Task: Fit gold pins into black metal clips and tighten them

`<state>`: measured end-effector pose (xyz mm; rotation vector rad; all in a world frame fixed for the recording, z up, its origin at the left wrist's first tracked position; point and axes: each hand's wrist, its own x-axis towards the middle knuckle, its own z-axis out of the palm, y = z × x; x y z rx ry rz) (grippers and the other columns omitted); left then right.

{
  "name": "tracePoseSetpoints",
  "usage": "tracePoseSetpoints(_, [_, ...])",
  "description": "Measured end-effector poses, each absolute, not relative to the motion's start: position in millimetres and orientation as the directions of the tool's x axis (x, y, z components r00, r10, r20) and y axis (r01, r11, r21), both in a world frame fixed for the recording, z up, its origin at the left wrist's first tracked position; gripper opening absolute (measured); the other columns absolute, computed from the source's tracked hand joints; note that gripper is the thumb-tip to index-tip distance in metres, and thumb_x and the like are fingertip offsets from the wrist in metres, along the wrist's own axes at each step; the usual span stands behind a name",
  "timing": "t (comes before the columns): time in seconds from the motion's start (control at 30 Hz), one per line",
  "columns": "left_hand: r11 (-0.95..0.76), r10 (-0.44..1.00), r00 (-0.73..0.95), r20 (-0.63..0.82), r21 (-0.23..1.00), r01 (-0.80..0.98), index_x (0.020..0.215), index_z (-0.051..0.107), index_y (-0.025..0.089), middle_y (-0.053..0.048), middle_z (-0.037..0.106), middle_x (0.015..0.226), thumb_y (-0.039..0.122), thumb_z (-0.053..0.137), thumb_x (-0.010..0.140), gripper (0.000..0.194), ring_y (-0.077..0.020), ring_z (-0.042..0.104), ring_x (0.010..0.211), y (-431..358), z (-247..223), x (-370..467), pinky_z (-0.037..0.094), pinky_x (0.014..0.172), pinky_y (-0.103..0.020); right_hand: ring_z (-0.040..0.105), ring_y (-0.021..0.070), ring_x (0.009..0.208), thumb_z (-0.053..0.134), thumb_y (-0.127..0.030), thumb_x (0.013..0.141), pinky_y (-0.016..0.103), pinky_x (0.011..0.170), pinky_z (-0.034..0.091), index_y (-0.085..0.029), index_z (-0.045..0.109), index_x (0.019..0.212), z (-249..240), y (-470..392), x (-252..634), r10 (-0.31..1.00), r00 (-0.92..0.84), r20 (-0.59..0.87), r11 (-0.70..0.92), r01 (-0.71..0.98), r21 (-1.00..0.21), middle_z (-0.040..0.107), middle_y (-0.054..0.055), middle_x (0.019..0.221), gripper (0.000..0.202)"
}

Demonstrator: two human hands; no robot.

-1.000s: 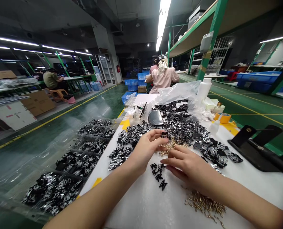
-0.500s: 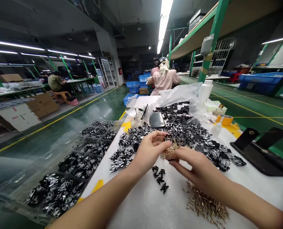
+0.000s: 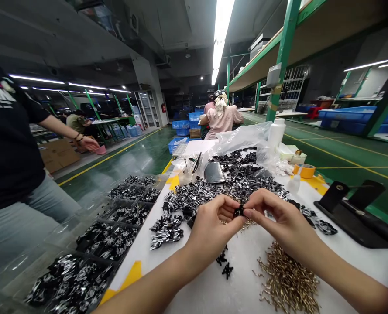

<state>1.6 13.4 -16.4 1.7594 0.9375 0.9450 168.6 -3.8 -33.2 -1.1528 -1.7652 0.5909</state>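
Observation:
Between the fingertips of both hands is a small black part [image 3: 238,211]. My left hand [image 3: 213,222] pinches it from the left, and my right hand [image 3: 272,211] closes on its right side. Whether a brass pin is in the fingers too cannot be made out. Below my right hand spreads a pile of small brass-coloured pins [image 3: 288,279]. A few loose black parts [image 3: 227,270] lie on the white tabletop [image 3: 194,294], partly behind my left hand. Beyond the hands is a broad heap of black and silver parts [image 3: 194,196], with more brass pins partly hidden at its near edge.
A compartmented clear tray [image 3: 82,253] of black and silver parts stands at left. A phone [image 3: 214,172], plastic bag [image 3: 239,137], white bottle [image 3: 276,133], orange tape roll [image 3: 304,170] and black stand [image 3: 354,213] surround the heap. A person [image 3: 10,144] is at far left.
My hands have come together on the black part, the right fingertips now meeting it. A person in a dark shirt has entered at left. The view has shifted slightly.

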Motion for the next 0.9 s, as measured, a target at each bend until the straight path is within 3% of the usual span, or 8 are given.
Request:
tracePoseSetpoints(0.3, [-0.351,0.864,0.437,0.25,0.921,0.167,0.084,0.058,0.015,-0.005,0.063,0.078,0.032,0.061,0.077,0.019,-0.0153,0.059,0.072,11,-22,0,0.047,0.064,-0.026,0.054,0.0192,0.079,0.051,-0.041,0.084,0.03,0.067,0.044,-0.024,0.051,0.09,-46,-6,171,0.924,-0.082,0.373,0.363,0.491,-0.792,0.056,0.003,0.08,0.018])
tracePoseSetpoints(0.43, [-0.438,0.848,0.425,0.318,0.871,0.222,0.087,0.06,0.015,-0.007,0.063,0.086,0.032,0.056,0.081,0.018,-0.0162,0.059,0.077,11,-23,-1,0.048,0.068,-0.027,0.054,0.0199,0.082,0.047,-0.044,0.085,0.029,0.068,0.045,-0.025,0.05,0.093,-48,-5,173,0.934,-0.149,0.326,0.352,0.541,-0.764,0.057,0.003,0.084,0.02])
tracePoseSetpoints(0.67, [-0.501,0.82,0.433,0.375,0.837,0.222,0.094,0.061,0.014,-0.006,0.065,0.087,0.023,0.052,0.084,0.016,-0.0141,0.061,0.078,9,-22,-2,0.048,0.072,-0.024,0.051,0.0174,0.077,0.045,-0.045,0.086,0.029,0.072,0.046,-0.027,0.047,0.092,-50,-4,174,0.945,-0.206,0.255,0.322,0.437,-0.84,0.054,0.001,0.083,0.019])
tracePoseSetpoints(0.9, [-0.547,0.812,0.429,0.396,0.773,0.322,0.093,0.062,0.016,-0.005,0.065,0.087,0.021,0.052,0.082,0.015,-0.0156,0.06,0.079,10,-20,-4,0.046,0.073,-0.026,0.05,0.0192,0.084,0.047,-0.042,0.086,0.032,0.08,0.044,-0.026,0.047,0.089,-57,-4,175,0.937,-0.247,0.246,0.333,0.424,-0.842,0.054,0.003,0.085,0.016])
